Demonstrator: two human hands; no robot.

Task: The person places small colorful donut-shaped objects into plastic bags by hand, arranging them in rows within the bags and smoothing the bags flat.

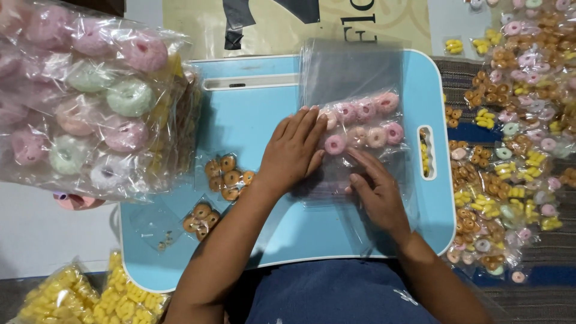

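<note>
1. Fingers (309, 129) of the left hand (294, 150) lay flat and spread on a clear plastic bag (354, 78), pressing it down on the blue tray (252, 120); they were not closed around anything.
2. Fingertips of this hand touched the nearest of the pink ring snacks (366, 123) inside the bag.
3. The right hand (378, 192) lay just beside, on the lower part of the same bag, with its fingers (363, 162) stretched out and a little bent; the index finger pointed to one pink ring. I could not tell if it pinched the plastic or only pressed on it.
4. The bag lay in the middle and right part of the tray, and the rings sat in two short rows in its middle; the upper part of the bag was without rings.
5. Left of the hands, on the tray, were two small packets of brown ring snacks (228, 177), and one flat small packet near the tray's left edge.
6. At the far left, a large bag of pink, green and white rings (90, 102) partly covered the tray's edge.
7. Below it lay bags of yellow snacks (90, 297).
8. At the right side, many small mixed packets (510, 156) were spread on a woven mat (549, 258).
</note>
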